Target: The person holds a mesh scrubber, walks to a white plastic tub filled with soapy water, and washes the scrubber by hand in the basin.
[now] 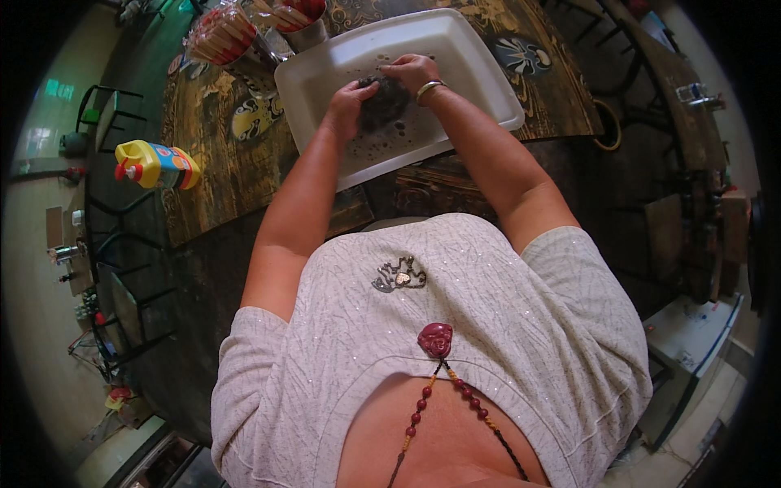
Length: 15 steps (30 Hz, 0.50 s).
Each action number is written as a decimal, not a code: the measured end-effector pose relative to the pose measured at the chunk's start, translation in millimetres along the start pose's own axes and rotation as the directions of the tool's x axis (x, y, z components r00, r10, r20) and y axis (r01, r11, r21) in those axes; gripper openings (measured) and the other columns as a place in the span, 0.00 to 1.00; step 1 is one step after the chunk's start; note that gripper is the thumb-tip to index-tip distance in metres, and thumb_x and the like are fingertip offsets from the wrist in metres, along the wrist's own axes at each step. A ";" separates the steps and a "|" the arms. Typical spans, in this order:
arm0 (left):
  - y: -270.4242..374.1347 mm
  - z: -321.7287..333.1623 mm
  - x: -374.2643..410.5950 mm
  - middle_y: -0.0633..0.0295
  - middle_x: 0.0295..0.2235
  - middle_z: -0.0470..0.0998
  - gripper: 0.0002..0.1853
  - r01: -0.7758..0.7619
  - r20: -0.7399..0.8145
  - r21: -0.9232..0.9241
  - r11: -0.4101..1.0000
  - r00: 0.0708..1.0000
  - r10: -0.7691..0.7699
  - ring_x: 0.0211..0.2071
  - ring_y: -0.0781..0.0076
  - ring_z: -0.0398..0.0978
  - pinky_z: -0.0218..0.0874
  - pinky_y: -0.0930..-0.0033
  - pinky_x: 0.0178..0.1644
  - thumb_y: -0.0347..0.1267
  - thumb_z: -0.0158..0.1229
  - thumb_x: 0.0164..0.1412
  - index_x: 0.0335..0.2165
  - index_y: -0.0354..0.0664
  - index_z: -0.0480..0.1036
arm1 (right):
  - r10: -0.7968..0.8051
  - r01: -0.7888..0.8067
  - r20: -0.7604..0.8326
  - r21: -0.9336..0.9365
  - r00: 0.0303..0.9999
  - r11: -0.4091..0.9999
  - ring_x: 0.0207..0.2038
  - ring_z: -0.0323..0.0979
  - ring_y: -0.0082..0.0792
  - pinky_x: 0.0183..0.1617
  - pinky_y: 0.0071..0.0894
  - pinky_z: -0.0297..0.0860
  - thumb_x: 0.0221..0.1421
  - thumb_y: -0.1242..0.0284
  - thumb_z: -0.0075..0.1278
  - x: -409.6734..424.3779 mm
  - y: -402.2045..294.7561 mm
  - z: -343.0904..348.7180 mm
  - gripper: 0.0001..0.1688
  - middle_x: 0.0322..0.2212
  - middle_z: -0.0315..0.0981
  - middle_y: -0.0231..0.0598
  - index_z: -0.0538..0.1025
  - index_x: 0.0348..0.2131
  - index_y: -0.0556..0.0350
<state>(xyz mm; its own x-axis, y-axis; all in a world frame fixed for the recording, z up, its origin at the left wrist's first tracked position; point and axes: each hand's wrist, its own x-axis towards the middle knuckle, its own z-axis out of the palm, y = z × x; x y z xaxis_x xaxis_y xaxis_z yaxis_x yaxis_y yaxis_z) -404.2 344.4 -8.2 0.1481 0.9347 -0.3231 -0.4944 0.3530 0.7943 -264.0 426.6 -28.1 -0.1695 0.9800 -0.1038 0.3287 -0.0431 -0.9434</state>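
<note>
A white rectangular plastic tub point(488, 85) stands on the wooden table before me. In it lies a dark, wet-looking clump point(385, 108), with small dark bits scattered around it on the tub's floor; what it is made of cannot be told. My left hand point(351, 107) grips the clump's left edge, thumb on top. At its upper right, my right hand point(416, 72), with a bangle point(429, 90) on the wrist, has its thumb and fingertips together at the clump's edge. Whether something is pinched there is too small to tell.
Metal cups hold wrapped chopsticks point(223, 36) at the tub's upper left. A yellow bottle point(160, 165) with a red cap is by the left edge of the patterned wooden table point(213, 201). Stools point(122, 116) and other tables point(689, 122) stand to both sides.
</note>
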 end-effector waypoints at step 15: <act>-13.6 -13.5 2.1 0.55 0.35 0.72 0.13 0.013 0.050 0.967 -0.254 0.969 0.241 0.36 0.60 0.69 0.60 0.63 0.40 0.31 0.48 0.45 0.34 0.46 0.69 | -0.038 0.075 0.110 -0.356 0.993 0.931 0.40 0.67 0.36 0.44 0.31 0.62 0.37 0.53 0.50 -1.3 -0.9 -7.0 0.29 0.35 0.70 0.39 0.71 0.39 0.47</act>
<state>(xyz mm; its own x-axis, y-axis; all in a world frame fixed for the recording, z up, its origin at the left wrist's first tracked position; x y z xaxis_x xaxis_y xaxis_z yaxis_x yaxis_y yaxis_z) -408.8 340.9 -26.6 0.0670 0.9932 -0.0957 0.9560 -0.0365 0.2913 -257.5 426.8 -24.8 -0.2828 0.9537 -0.1024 0.6245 0.1021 -0.7743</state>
